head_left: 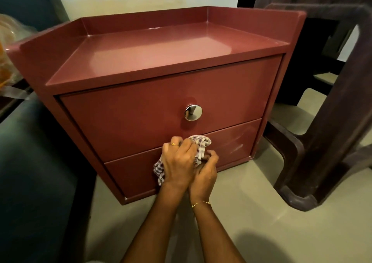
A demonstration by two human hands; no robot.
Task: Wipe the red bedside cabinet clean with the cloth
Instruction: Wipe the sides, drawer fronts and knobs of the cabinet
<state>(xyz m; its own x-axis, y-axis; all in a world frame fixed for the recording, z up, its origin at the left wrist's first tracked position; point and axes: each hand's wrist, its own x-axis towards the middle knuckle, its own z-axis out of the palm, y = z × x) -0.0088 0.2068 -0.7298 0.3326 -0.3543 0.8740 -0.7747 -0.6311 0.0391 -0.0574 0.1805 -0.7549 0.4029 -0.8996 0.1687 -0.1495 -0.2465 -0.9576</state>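
The checked cloth is bunched up and gripped by both the left hand and right hand, low centre of frame, against the lower drawer of the red cabinet. Smudges are seen right of it, so probably more wiping's needed. The cloth runs lower-left to upper-right.

Dim, warm room light, glare on the cabinet

Soft light from above leaves a pale sheen on the cabinet top and a bright glint on the knob. A dark shadow falls on the floor at lower right. Edges bow outward, and the chair looks smeared
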